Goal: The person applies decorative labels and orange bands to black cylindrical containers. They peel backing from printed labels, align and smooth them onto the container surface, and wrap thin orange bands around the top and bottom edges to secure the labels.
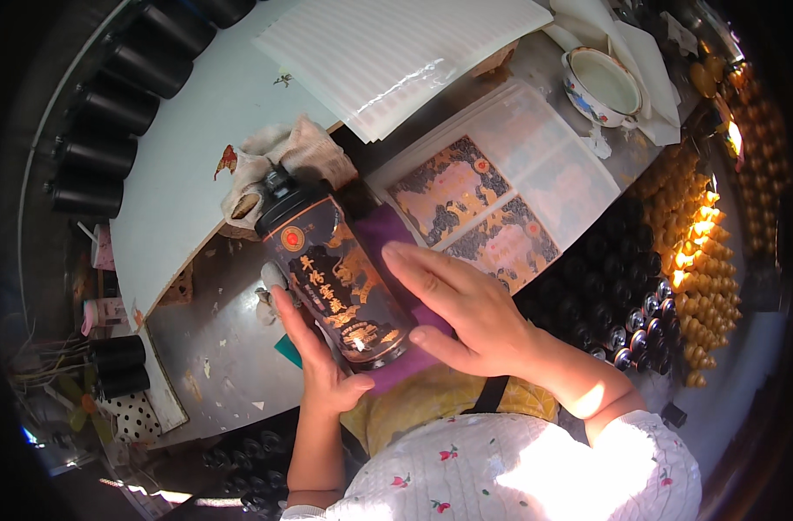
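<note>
A glossy black bottle [334, 282] with an orange, gold and grey printed design lies slantwise in front of me, its dark neck toward the upper left. My left hand [322, 369] holds it along its left side, with the thumb near the base and some fingers hidden behind it. Flat along the opposite side rests my right hand [466, 313], its fingers stretched out and the thumb apart, close to the lower edge. Beneath the bottle is a purple cloth [392, 227]. A crumpled, stained whitish cloth [314, 152] sits beyond the neck.
Translucent sheets with matching printed decals [453, 187] lie at the right, beside a white enamel bowl [600, 87]. A stack of white lined sheets [405, 56] is farther back. Black cylinders [110, 108] line the left; gold bottles [700, 252] crowd the right.
</note>
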Demonstrator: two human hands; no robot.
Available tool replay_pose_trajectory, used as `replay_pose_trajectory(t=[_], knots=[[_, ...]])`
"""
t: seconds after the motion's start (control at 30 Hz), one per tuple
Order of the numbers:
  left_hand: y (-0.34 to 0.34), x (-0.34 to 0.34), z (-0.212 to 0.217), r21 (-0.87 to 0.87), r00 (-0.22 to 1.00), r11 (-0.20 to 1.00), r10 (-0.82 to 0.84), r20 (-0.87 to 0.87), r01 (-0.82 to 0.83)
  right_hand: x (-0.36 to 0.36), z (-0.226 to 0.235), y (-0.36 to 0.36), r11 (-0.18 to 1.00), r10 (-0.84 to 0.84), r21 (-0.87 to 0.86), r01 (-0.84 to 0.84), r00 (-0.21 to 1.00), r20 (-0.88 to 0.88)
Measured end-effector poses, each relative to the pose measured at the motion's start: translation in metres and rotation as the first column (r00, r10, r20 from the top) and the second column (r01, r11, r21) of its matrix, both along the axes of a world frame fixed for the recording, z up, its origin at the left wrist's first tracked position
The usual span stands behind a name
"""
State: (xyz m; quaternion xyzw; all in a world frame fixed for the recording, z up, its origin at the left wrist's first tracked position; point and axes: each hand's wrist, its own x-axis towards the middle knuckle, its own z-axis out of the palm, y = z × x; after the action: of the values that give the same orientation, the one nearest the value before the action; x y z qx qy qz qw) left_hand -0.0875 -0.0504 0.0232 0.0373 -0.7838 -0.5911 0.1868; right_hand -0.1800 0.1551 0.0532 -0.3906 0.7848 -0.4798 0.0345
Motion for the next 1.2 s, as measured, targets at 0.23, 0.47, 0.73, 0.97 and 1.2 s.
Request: replay_pose_trajectory(t=[0.23,0.47,0.73,0.97,1.2], knots=[[-0.003,-0.021,0.019,-0.302,0.996,0.950,0.086,0.017,-0.077,-0.032,0.009,-0.032,0.999,0.036,-0.029,-0.034,0.998,0.050],[-0.009,-0.033,0.018,-0.196,0.997,0.978,0.071,0.013,-0.067,-0.039,0.012,-0.044,0.999,0.041,-0.015,-0.040,0.998,0.053],[-0.017,-0.033,0.032,-0.451,0.997,0.892,0.066,0.046,-0.038,-0.040,0.009,-0.042,0.997,0.010,-0.071,-0.009,1.000,0.018],[-0.013,-0.038,0.047,-0.477,0.984,0.877,0.128,0.122,-0.055,-0.041,0.013,-0.048,0.999,0.021,-0.042,-0.021,1.000,-0.006],[-0.004,-0.038,0.040,-0.360,0.980,0.924,0.173,0.100,-0.127,-0.044,0.009,-0.046,0.988,-0.001,-0.157,0.006,1.000,0.031]])
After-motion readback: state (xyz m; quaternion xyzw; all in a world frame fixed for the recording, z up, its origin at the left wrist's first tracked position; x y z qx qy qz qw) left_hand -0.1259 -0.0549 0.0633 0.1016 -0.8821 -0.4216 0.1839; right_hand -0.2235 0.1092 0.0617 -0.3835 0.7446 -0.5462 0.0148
